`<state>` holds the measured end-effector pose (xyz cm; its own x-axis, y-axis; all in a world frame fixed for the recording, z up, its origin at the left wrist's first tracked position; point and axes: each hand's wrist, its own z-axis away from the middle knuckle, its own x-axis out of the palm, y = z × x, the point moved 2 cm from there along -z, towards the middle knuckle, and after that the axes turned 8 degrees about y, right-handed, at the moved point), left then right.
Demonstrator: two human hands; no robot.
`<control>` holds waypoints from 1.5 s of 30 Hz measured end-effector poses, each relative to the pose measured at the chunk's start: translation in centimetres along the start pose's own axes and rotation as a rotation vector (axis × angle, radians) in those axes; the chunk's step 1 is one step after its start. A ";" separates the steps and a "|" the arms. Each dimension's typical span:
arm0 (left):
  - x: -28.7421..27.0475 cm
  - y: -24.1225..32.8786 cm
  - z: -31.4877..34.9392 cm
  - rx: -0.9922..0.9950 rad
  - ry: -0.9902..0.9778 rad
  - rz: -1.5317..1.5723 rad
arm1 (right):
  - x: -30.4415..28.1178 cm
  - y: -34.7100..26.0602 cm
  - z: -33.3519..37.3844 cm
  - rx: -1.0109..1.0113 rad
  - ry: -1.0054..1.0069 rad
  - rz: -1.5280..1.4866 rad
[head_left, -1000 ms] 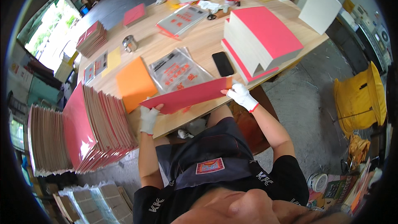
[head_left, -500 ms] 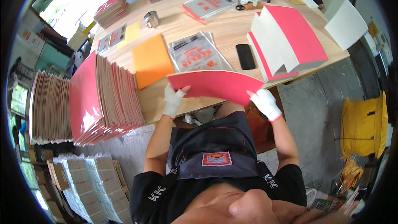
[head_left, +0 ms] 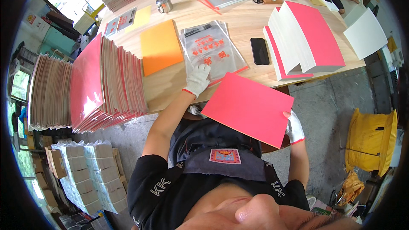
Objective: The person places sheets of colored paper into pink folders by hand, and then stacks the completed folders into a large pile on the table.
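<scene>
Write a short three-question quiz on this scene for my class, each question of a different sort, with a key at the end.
1. Open question: Which hand holds the pink board?
2. True or false: The black phone lies just left of the pink-topped paper stack.
3. Fill the gap: The left hand is at the near end of the clear plastic bags; beside them, farther left, lies a flat ____-coloured piece.

Key:
1. The right hand.
2. True.
3. Orange.
</scene>
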<state>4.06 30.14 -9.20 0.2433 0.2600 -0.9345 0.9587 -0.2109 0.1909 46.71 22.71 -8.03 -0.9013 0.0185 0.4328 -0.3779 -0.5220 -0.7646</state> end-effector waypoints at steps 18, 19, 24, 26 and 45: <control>-2.4 -1.0 1.3 -0.099 0.173 0.199 | 2.3 2.7 -1.6 -0.035 0.146 -0.184; -3.0 -0.8 0.9 -0.138 0.158 0.217 | 2.3 2.8 -1.4 -0.029 0.110 -0.218; -4.6 -1.7 -0.4 -0.274 0.095 0.684 | 5.0 2.6 -0.4 -0.002 0.128 -0.304; -5.3 -1.0 -0.8 -0.311 0.072 0.868 | 5.4 3.0 -0.5 -0.008 0.147 -0.314; 6.4 11.6 0.7 -1.076 0.025 2.235 | 12.4 3.0 5.1 -0.083 0.134 -0.138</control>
<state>16.59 28.70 -13.20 0.5165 0.4317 0.7395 -0.8563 0.2564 0.4483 35.44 17.07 -2.52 -0.8579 0.2006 0.4731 -0.5107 -0.4344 -0.7420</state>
